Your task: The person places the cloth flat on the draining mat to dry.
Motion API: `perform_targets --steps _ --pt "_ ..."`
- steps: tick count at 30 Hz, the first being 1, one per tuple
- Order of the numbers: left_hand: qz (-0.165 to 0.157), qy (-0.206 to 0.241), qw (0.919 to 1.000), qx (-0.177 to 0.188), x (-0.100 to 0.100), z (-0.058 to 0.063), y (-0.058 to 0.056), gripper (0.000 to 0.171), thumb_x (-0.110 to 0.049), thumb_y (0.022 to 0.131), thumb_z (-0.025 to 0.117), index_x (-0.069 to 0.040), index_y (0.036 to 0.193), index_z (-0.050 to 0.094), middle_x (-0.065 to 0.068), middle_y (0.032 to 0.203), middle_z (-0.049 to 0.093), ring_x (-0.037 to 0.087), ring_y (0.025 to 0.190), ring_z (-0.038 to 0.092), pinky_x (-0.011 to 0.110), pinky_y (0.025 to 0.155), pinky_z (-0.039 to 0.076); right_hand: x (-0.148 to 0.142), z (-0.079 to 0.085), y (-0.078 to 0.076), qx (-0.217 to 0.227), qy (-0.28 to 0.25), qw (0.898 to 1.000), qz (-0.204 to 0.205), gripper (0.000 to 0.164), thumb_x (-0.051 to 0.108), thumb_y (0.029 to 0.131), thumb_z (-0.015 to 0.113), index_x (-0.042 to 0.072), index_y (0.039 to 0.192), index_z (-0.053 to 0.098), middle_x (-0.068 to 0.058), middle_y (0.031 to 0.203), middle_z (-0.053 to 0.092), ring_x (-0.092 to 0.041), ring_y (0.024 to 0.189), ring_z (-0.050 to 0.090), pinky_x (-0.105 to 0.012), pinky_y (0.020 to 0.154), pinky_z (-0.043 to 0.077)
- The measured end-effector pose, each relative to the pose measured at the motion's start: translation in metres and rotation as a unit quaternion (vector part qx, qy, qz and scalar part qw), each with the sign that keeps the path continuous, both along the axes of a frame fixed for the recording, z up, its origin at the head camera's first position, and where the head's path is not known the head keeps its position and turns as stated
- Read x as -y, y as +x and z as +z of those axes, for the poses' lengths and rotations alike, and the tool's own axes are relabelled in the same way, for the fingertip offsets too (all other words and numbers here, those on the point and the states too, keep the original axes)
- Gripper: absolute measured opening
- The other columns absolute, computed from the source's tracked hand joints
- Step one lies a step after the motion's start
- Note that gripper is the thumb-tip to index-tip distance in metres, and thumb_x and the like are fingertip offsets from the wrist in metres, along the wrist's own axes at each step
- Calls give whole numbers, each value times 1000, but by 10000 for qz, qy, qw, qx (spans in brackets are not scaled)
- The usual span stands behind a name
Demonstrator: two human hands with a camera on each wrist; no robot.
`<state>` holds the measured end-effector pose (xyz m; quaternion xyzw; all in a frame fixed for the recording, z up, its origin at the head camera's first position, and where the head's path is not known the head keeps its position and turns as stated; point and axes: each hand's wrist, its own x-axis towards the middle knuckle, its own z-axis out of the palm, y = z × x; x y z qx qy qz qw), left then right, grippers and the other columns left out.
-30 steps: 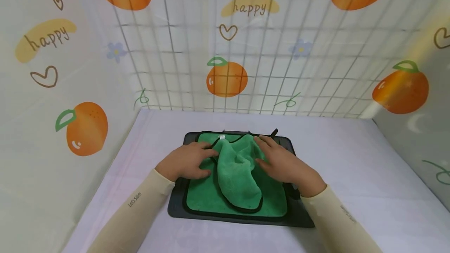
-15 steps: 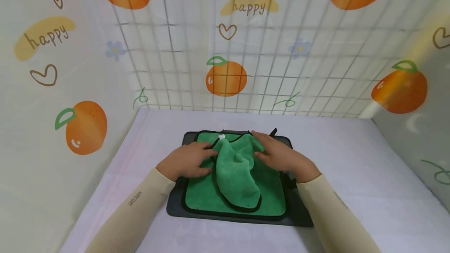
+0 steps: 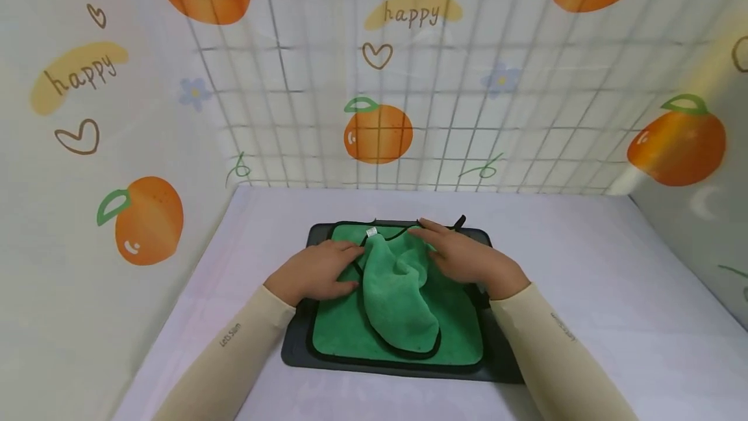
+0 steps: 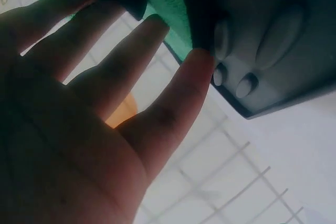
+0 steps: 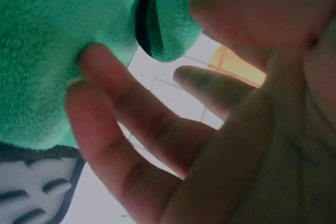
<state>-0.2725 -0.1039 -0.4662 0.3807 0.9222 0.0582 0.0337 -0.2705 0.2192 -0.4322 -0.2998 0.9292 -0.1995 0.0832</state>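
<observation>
A green plush cloth point(image 3: 339, 336) with a black border lies spread in the head view. On top of it sits a crumpled green cloth point(image 3: 397, 310), with a small white tag at its far edge; whether the two are one piece I cannot tell. At the left side rests my left hand point(image 3: 321, 270), fingers extended and fingertips touching the cloth. My right hand point(image 3: 470, 258) touches the far right of the crumpled part with loosely bent fingers. In the right wrist view, its fingertips meet the green pile point(image 5: 42, 66), and the thumb touches a black-edged fold point(image 5: 178, 19).
Beneath the cloth is a dark grey mat or tray point(image 3: 502, 356), with raised ovals point(image 4: 281, 32) in the left wrist view. A black strap end point(image 3: 460, 221) sticks out at its far right. The table point(image 3: 584, 278) is pale, with printed curtains point(image 3: 380, 83) around it.
My right hand has shifted slightly away from me, up to the far edge of the cloth. My left hand stays almost in place, and the crumpled cloth looks nearly the same.
</observation>
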Motion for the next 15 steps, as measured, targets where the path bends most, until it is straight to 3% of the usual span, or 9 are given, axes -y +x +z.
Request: perform_targets --steps 7,10,15 --pt "-75 162 9998 32 0 0 0 57 -41 101 68 -12 149 58 4 151 55 26 137 54 43 110 47 2 -4 -6 -47 -98 9999 58 49 0 108 49 5 157 47 -28 166 31 -48 146 42 -61 111 42" --pt "-51 136 9999 -53 -1 0 -1 57 -42 102 66 -9 148 60 4 151 56 27 138 53 42 111 46 1 -8 -9 -214 -104 9997 111 47 -1 108 51 4 155 50 -27 161 40 -47 146 42 -61 112 41" --pt "-94 138 9998 -142 -1 0 -4 53 -41 104 64 -9 146 62 5 149 56 27 137 52 43 111 46 0 -13 -13 -473 -107 9988 34 52 -1 104 59 -2 154 48 -24 147 54 -43 137 51 -57 108 46"
